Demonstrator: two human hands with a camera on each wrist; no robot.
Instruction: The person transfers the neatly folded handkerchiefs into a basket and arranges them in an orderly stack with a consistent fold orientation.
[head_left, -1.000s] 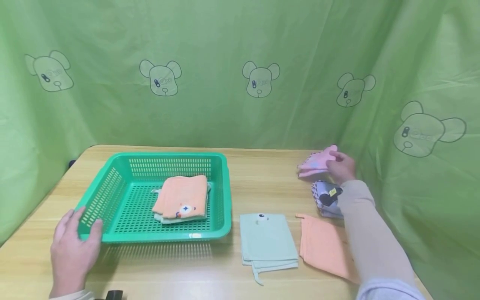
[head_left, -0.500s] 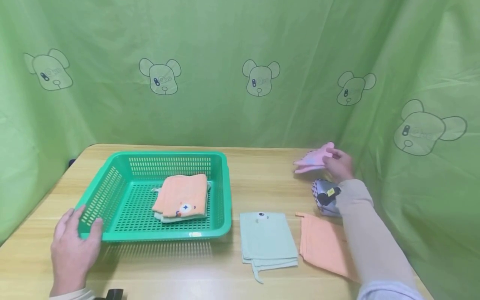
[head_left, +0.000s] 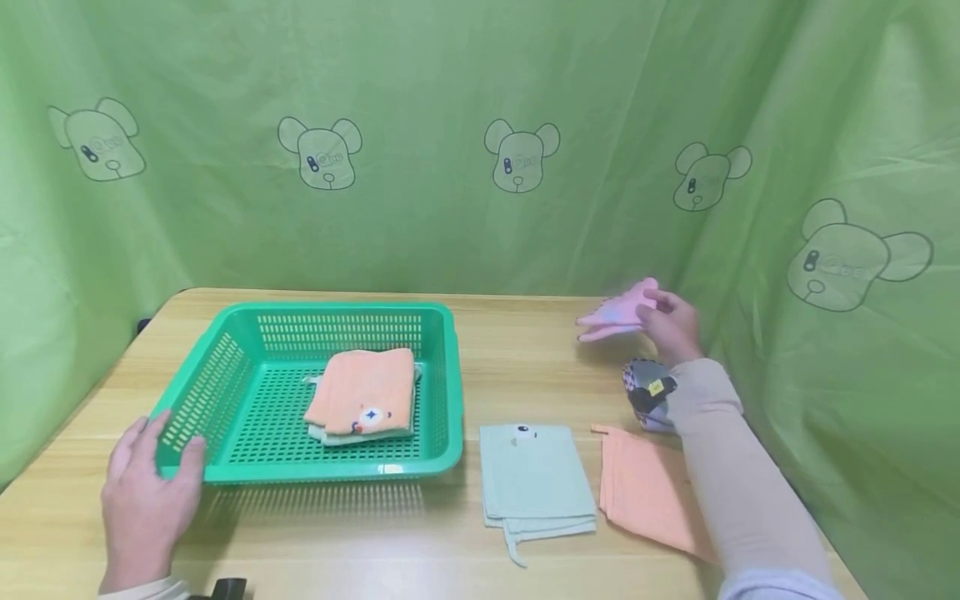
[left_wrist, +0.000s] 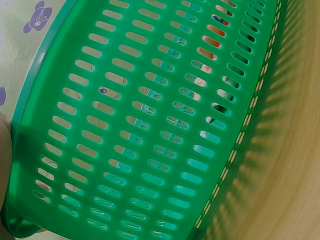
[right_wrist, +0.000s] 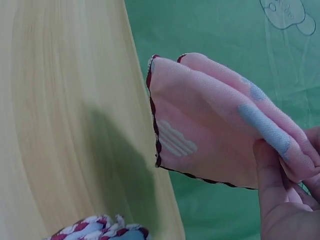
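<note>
My right hand [head_left: 672, 325] pinches a folded pink towel [head_left: 621, 308] above the table's back right part. In the right wrist view the pink towel [right_wrist: 205, 120] shows pale cloud and blue patches and a dark braided edge, with the thumb pressed on its near face. My left hand [head_left: 150, 498] holds the front left corner of a green plastic basket [head_left: 330, 477], thumb and fingers over the rim. Inside the basket lies a folded orange towel [head_left: 367, 387] on top of a pale green one. The left wrist view is filled mostly by the basket's slotted wall [left_wrist: 130, 120].
A folded pale green towel [head_left: 534, 479] lies right of the basket, with an orange towel [head_left: 648, 492] beside it, partly behind my right arm. A bluish towel with a braided edge [head_left: 639, 379] lies under my right wrist. Green curtains [head_left: 465, 233] surround the table [head_left: 517, 358].
My right hand has lifted the pink towel off the table and moved it slightly left and upward. The left hand and the basket have not moved.
</note>
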